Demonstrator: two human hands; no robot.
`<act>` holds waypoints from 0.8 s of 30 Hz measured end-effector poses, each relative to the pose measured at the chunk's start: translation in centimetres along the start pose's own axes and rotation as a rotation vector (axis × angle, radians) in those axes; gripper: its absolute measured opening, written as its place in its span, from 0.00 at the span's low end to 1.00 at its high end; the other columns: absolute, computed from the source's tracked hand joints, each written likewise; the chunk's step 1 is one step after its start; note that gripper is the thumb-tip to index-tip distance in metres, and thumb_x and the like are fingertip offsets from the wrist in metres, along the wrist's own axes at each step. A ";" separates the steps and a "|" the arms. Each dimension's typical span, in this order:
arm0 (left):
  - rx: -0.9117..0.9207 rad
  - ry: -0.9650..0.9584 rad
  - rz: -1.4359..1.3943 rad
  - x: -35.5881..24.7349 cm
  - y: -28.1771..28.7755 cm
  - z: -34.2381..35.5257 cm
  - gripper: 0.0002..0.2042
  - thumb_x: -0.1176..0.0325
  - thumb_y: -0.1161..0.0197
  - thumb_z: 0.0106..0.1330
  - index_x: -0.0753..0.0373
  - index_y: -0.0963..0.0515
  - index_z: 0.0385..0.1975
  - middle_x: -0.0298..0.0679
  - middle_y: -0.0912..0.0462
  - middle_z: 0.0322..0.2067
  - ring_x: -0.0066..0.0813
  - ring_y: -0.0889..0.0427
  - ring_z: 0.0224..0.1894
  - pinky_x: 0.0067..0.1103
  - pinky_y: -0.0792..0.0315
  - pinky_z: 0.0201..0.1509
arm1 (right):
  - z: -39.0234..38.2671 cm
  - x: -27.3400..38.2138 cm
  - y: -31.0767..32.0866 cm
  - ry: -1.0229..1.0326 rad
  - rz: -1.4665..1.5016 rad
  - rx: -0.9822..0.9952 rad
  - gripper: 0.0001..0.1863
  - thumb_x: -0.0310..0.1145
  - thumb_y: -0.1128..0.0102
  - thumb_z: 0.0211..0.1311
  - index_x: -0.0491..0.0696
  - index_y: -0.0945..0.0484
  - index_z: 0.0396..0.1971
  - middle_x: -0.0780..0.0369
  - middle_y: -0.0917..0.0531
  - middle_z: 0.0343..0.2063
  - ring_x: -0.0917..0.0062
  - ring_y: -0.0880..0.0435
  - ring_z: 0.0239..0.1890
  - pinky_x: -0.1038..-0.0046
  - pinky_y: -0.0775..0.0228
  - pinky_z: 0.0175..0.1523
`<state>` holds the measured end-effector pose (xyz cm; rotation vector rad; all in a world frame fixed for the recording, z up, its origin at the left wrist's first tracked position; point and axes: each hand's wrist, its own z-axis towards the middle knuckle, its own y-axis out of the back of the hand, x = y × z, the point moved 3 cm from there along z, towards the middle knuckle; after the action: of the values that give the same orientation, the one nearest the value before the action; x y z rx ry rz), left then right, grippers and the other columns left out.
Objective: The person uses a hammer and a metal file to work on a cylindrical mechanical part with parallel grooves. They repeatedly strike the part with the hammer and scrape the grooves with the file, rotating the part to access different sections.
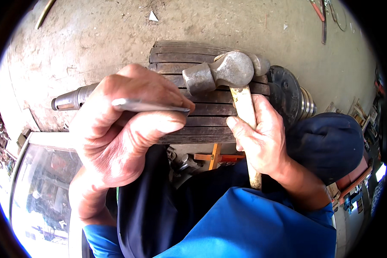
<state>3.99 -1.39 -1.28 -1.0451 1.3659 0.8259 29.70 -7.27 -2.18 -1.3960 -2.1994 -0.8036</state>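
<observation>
My left hand [116, 133] is closed, with thumb and fingers pinching a slim, shiny metal bar [148, 106]; its exact kind does not show. My right hand [266, 135] wraps round the pale, worn wooden handle of a ball-peen hammer [234, 69]. The steel head hangs over a dark slotted cylinder [206, 122] that looks like an electric motor's rotor. A grey shaft [75, 96] sticks out of its left end, partly behind my left hand. At the right end are a dark round flange [284, 88] and shiny metal rings [307, 103].
My dark-clad knee [324, 146] is close to the rotor's right end. A glass-topped case with a pale frame [47, 185] stands at lower left. Below the rotor lies a wooden cross-piece [215, 155]. Tools and clutter line the right side; concrete floor [116, 34] lies beyond.
</observation>
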 end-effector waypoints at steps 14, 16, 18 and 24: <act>0.016 -0.009 0.131 0.0 -0.5 -0.1 0.10 0.67 0.26 0.72 0.66 0.18 0.44 0.47 0.14 0.36 0.33 0.16 0.38 0.28 0.20 0.45 | 0.0 0.0 -0.2 -0.025 -0.013 -0.009 0.15 0.32 0.24 0.69 0.42 0.23 0.44 0.55 0.18 0.28 0.68 0.17 0.29 0.64 0.23 0.37; 0.058 -0.056 0.176 0.3 -0.3 0.1 0.09 0.70 0.26 0.72 0.66 0.18 0.43 0.46 0.15 0.36 0.35 0.16 0.38 0.30 0.19 0.45 | 0.0 0.0 -0.3 -0.015 -0.006 -0.014 0.15 0.32 0.24 0.69 0.41 0.23 0.44 0.55 0.18 0.28 0.69 0.17 0.29 0.65 0.24 0.37; 0.119 -0.127 0.256 0.3 -0.1 0.4 0.08 0.70 0.26 0.72 0.67 0.18 0.43 0.46 0.14 0.36 0.36 0.16 0.38 0.30 0.19 0.44 | 0.1 -0.3 -0.1 -0.007 -0.012 -0.009 0.15 0.32 0.24 0.69 0.41 0.23 0.44 0.55 0.18 0.28 0.69 0.17 0.29 0.65 0.24 0.37; 0.062 -0.269 0.359 0.7 -1.1 -0.5 0.12 0.65 0.22 0.64 0.64 0.17 0.35 0.39 0.16 0.29 0.38 0.15 0.29 0.32 0.22 0.32 | -0.1 -0.4 -0.3 0.056 -0.043 -0.025 0.16 0.32 0.25 0.69 0.41 0.24 0.46 0.52 0.17 0.29 0.63 0.16 0.29 0.63 0.23 0.38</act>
<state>4.85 -2.34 -1.82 -0.6199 1.3538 1.1366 29.56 -7.72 -2.43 -1.3257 -2.1907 -0.8779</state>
